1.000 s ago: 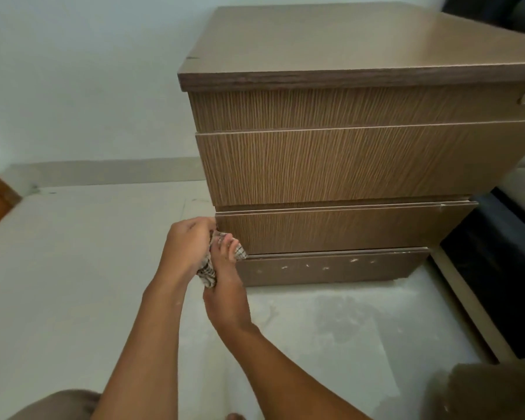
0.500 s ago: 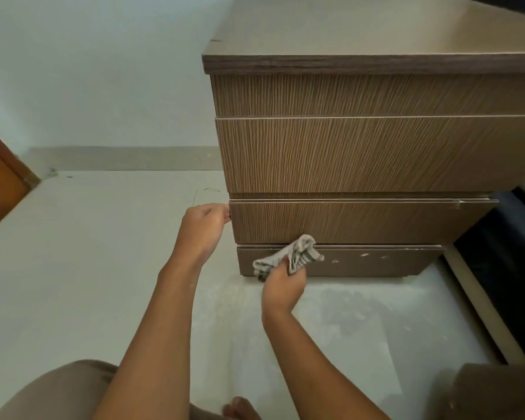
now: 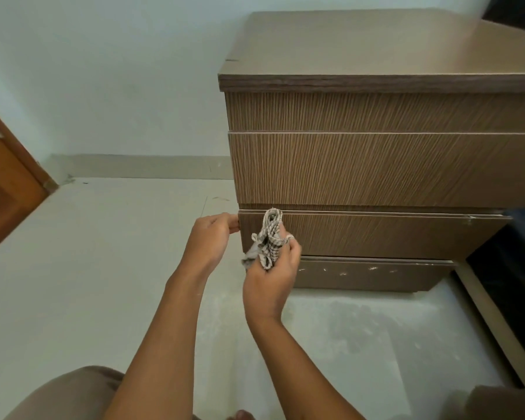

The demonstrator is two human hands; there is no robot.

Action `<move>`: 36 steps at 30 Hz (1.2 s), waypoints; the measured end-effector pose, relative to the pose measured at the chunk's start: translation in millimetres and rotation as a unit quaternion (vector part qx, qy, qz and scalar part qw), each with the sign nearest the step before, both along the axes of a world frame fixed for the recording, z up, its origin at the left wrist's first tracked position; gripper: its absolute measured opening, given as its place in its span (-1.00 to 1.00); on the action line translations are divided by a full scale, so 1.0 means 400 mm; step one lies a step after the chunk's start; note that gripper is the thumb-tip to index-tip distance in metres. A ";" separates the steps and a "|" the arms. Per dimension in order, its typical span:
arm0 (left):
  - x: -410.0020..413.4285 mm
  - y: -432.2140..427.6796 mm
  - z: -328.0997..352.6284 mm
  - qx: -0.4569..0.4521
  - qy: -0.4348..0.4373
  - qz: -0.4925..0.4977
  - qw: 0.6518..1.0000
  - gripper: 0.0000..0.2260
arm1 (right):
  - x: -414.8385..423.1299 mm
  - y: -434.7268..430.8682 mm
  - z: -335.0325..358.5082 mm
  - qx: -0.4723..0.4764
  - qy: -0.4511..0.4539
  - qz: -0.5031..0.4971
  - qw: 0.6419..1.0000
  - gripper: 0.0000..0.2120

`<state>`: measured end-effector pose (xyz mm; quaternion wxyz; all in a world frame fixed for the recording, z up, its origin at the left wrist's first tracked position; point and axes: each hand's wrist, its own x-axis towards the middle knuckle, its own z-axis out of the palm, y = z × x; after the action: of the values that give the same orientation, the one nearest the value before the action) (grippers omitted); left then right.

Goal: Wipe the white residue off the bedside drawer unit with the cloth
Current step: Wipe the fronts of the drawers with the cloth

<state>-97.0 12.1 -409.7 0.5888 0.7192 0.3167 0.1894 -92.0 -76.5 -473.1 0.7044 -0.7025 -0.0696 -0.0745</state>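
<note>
The brown wood-grain bedside drawer unit (image 3: 376, 168) stands on the pale floor, its front facing me. White residue specks (image 3: 343, 272) dot the bottom plinth strip, and more sit along the plinth's top edge. My right hand (image 3: 270, 274) is closed around a bunched checked grey-white cloth (image 3: 267, 237), held up against the left end of the lowest drawer front. My left hand (image 3: 211, 237) rests with its fingertips curled on the left edge of that same drawer.
A pale wall and skirting run behind. An orange-brown wooden door (image 3: 3, 189) stands at the left. A dark bed base (image 3: 509, 268) sits right of the unit. Dusty smears mark the floor (image 3: 361, 328) in front. My knee (image 3: 67, 395) is at the bottom left.
The hands were together on the cloth at the plinth's left end; my right hand then took the cloth to the plinth and has now lifted it to the lowest drawer front. My left hand stays at the drawer's left edge.
</note>
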 end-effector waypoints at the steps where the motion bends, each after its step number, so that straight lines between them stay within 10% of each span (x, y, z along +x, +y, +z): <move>1: 0.000 -0.001 0.000 -0.006 0.004 0.002 1.000 -0.61 | 0.016 -0.001 -0.007 -0.052 -0.044 -0.019 0.998 -0.42; 9: 0.002 0.013 -0.025 -0.061 0.008 0.055 0.997 -0.53 | 0.064 -0.007 -0.080 -0.385 -0.172 0.201 0.884 -0.32; 16: 0.027 -0.029 -0.086 -0.025 0.043 0.102 0.994 -0.77 | 0.124 -0.147 -0.120 -0.131 0.166 0.370 0.905 -0.87; 25: 0.064 -0.102 -0.241 -0.065 0.162 0.107 0.979 -0.67 | 0.216 -0.350 -0.128 -0.009 0.356 0.283 0.891 -0.82; 32: 0.101 -0.117 -0.272 -0.102 0.149 0.192 0.965 -0.74 | 0.241 -0.414 -0.120 0.100 0.387 0.250 0.882 -0.74; 36: 0.107 -0.132 -0.292 -0.132 0.145 0.237 0.951 -0.67 | 0.241 -0.450 -0.133 0.009 0.332 0.226 0.916 -0.80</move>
<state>-54.2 -40.6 -526.5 0.5643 0.5588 0.5823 0.1740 4.2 -256.7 -526.3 0.6911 -0.6460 0.0122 0.3239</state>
